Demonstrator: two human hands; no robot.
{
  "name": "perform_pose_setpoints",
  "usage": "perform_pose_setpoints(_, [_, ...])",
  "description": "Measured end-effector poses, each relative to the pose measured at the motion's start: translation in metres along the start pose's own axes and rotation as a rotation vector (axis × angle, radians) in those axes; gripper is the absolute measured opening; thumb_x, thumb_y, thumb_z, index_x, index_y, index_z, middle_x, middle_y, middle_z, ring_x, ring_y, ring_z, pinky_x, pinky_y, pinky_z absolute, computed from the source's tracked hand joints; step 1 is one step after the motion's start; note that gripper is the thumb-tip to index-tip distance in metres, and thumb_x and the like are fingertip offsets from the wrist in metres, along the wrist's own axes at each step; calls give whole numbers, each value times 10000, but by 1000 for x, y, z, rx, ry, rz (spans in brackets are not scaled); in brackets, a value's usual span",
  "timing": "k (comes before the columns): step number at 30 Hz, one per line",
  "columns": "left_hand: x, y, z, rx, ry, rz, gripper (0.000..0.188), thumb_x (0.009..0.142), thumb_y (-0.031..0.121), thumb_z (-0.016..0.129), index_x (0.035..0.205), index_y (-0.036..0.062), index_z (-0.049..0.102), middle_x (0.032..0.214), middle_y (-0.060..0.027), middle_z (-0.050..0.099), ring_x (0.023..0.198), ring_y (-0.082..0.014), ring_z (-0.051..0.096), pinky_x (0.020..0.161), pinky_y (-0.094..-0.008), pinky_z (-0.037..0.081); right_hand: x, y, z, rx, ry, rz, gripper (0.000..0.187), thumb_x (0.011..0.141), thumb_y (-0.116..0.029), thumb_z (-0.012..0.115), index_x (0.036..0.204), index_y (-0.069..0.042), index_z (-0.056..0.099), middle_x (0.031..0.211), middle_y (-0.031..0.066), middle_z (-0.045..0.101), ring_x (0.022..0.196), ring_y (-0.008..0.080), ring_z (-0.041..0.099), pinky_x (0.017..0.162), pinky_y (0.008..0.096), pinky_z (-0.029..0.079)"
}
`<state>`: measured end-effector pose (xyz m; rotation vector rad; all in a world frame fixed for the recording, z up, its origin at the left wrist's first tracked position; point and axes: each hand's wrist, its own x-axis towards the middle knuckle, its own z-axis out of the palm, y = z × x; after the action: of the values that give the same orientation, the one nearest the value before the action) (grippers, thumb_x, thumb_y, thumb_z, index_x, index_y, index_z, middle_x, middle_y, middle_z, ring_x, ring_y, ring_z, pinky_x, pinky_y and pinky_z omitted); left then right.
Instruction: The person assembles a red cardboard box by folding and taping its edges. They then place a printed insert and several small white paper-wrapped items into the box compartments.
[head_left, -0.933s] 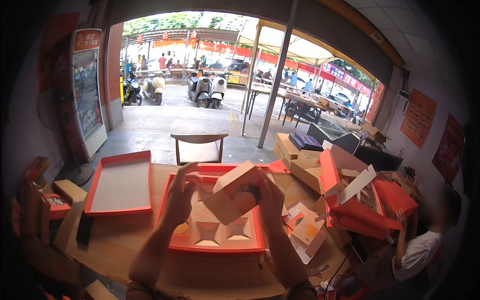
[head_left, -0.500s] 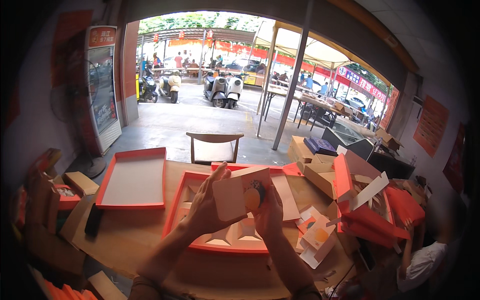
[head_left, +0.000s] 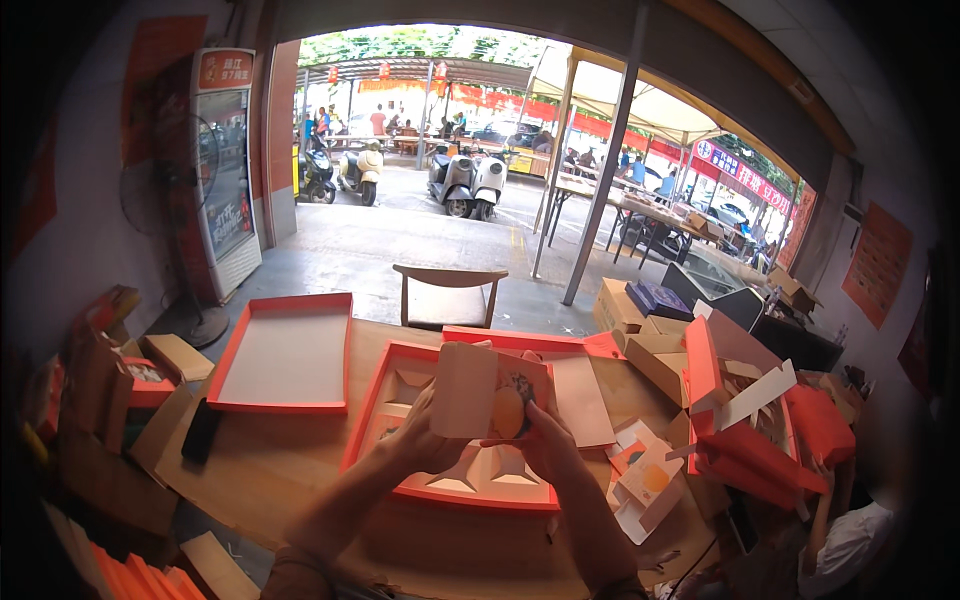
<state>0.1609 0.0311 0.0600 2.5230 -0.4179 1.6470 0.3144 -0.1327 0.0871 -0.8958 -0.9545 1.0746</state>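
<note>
A small cardboard box (head_left: 466, 392) with a printed orange-and-dark pattern on its right face is held up over the table between my two hands. My left hand (head_left: 424, 440) grips its lower left side, with the fingers partly hidden behind a plain panel. At the lower right, my right hand (head_left: 546, 437) holds the box with the thumb against the printed face. Beneath them lies a large red-rimmed tray (head_left: 468, 496) with beige folded compartments. Several flattened printed cartons (head_left: 648, 480) are to the right of my right hand.
A shallow red box lid (head_left: 283, 354) and a black object (head_left: 201, 432) lie on the left of the wooden table (head_left: 270, 470). Open red boxes (head_left: 742, 436) are heaped at the right, beside another person's arm (head_left: 818, 525). A chair (head_left: 449, 297) stands beyond the table.
My left hand has gone from stretched fingers along the box to a grip lower on its side. The box has turned slightly, and the whole view has shifted.
</note>
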Motion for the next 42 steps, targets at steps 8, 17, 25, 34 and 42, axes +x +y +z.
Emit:
perform_pose_setpoints(8, [-26, 13, 22, -36, 172, -256, 244, 1038, 123, 564, 1200, -33, 658, 1145, -240, 676, 1002, -432, 654, 866, -542, 538, 5, 26, 5, -419, -90, -653, 991, 1068, -380, 628, 1744, -74, -30, 1803, 200, 28, 1667, 368, 118, 1333, 545, 139])
perform_pose_setpoints(17, [7, 36, 0, -676, 183, -756, 388, 1074, 163, 565, 1405, -39, 592, 1321, -208, 667, 1211, -299, 639, 1007, -431, 521, 4, 41, 2, -388, 64, -562, 712, 1074, -378, 633, 1648, -69, 348, 1640, 169, 381, 1569, 365, 339, 1279, 592, 314])
perform_pose_setpoints(25, [16, 23, -8, -795, 268, -561, 940, 990, 253, 787, 1691, 27, 203, 1550, -232, 525, 1455, -317, 512, 1171, -491, 467, 15, 44, -29, 462, -373, -23, 667, 1164, -523, 369, 1668, -88, 326, 1591, 188, 499, 1427, 401, 564, 1142, 579, 527])
perform_pose_setpoints(34, [23, 17, -10, -212, 218, -101, 703, 995, 234, 768, 1579, 25, 438, 1485, -265, 584, 1329, -405, 641, 1053, -504, 580, 14, 34, -7, 358, -53, 185, 646, 1182, -509, 254, 1656, -87, 373, 1572, 178, 521, 1416, 379, 584, 1120, 591, 554])
perform_pose_setpoints(42, [26, 32, -19, -257, 165, -176, 389, 995, 235, 775, 1301, -2, 733, 1330, -275, 694, 1160, -418, 752, 951, -459, 634, 12, 26, -9, 285, -70, 166, 716, 1113, -617, 410, 1581, -80, 471, 1464, 193, 609, 1344, 395, 632, 1004, 640, 609])
